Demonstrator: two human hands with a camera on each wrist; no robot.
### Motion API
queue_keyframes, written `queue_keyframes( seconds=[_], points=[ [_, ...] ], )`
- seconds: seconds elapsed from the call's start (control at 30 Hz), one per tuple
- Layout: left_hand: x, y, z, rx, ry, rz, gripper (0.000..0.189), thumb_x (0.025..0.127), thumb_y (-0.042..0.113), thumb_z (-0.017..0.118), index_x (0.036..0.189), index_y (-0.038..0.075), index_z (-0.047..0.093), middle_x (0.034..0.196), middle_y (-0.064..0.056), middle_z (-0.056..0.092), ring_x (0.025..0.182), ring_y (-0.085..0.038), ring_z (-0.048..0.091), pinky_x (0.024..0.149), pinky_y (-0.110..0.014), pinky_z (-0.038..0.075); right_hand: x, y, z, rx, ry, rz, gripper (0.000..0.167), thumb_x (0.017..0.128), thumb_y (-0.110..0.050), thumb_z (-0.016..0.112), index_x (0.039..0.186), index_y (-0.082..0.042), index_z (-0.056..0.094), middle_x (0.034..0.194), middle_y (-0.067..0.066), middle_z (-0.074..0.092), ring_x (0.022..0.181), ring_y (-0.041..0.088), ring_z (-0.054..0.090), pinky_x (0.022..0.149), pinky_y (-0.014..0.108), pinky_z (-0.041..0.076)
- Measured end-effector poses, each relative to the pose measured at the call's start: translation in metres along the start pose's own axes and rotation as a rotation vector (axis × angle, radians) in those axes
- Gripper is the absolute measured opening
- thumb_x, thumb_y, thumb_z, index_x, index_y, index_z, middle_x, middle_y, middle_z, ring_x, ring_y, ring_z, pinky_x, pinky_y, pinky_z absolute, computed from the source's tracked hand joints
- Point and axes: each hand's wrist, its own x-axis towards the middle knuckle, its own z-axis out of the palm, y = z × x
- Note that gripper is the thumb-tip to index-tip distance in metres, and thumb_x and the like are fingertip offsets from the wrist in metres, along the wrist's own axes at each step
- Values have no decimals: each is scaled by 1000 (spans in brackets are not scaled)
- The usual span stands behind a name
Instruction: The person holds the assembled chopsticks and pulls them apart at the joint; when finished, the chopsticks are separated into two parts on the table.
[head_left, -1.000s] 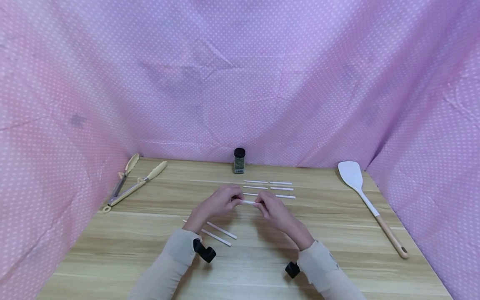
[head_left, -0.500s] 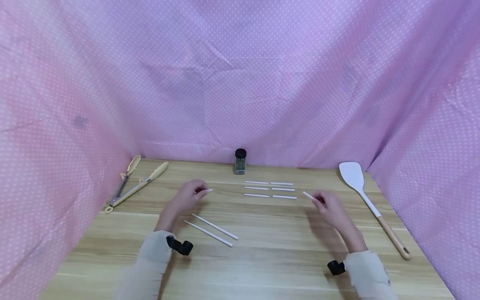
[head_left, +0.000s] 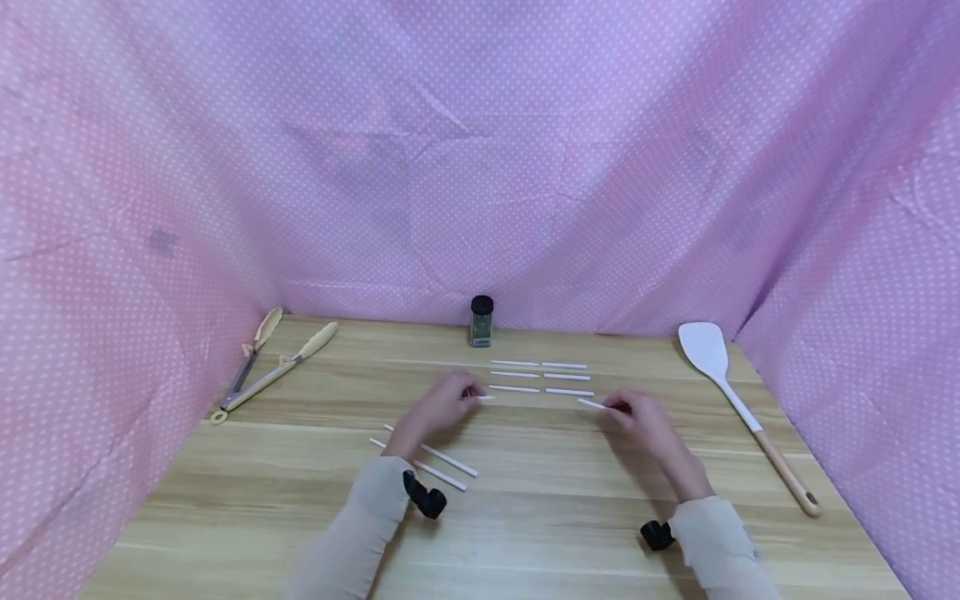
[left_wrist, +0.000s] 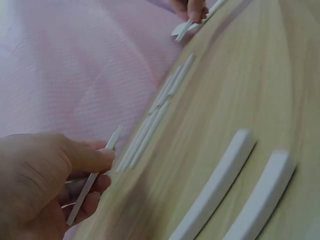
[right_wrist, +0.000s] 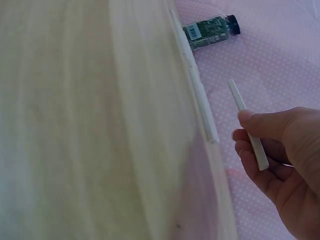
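My left hand (head_left: 442,402) pinches a short white chopstick half (left_wrist: 89,189) between thumb and fingers, just left of the laid-out pieces; its upper end looks narrower in the left wrist view. Opposite it, my right hand (head_left: 647,421) holds another chopstick half (right_wrist: 249,127), its free end pointing left over the table. Between and behind the hands lie several chopstick halves in paired rows, a left column (head_left: 514,389) and a right column (head_left: 569,392). Two full-length white chopsticks (head_left: 450,461) lie slanted beneath my left wrist, which partly hides them.
A spice jar (head_left: 482,323) with a black lid stands at the table's back edge. Open tongs (head_left: 262,385) lie at the left, and a white spatula (head_left: 731,396) with a wooden handle at the right. Pink dotted cloth (head_left: 480,167) surrounds the wooden table (head_left: 525,533).
The two hands, close together on one stick a second ago, moved apart with one half each. Since then the left hand has come back rightward toward the rows, and the right hand slightly leftward.
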Motion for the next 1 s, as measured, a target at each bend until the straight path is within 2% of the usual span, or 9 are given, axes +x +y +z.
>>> queue_keyframes(
  seconds=[0.2, 0.4, 0.7, 1.0],
  points=[
    [15, 12, 30, 26, 1, 11, 4, 87, 9, 67, 89, 7, 70, 82, 0, 58, 78, -11, 51, 72, -24, 44, 5, -4, 16, 34, -38, 19, 9, 85, -21, 73, 87, -12, 71, 83, -4, 70, 81, 12, 62, 75, 32, 52],
    [23, 19, 47, 35, 12, 10, 9, 84, 0, 64, 88, 7, 69, 82, -2, 59, 78, -12, 51, 72, -23, 43, 12, -10, 26, 21, -70, -17, 10, 85, -21, 72, 84, -11, 72, 82, -3, 70, 79, 12, 63, 75, 34, 52],
    [29, 24, 56, 1, 12, -43, 7, 86, 2, 65, 87, 8, 69, 86, 0, 58, 80, -11, 53, 74, -23, 46, 18, -14, 29, 5, -104, -41, 10, 85, -18, 71, 85, -8, 72, 84, -1, 69, 82, 14, 63, 76, 35, 51],
    [33, 19, 61, 10, 27, -25, 11, 87, 1, 64, 91, 9, 71, 90, -1, 59, 83, -12, 55, 78, -25, 47, 21, -10, 33, 0, -102, -72, 6, 82, -12, 73, 87, -9, 74, 87, -1, 68, 83, 16, 62, 76, 37, 50]
  ],
)
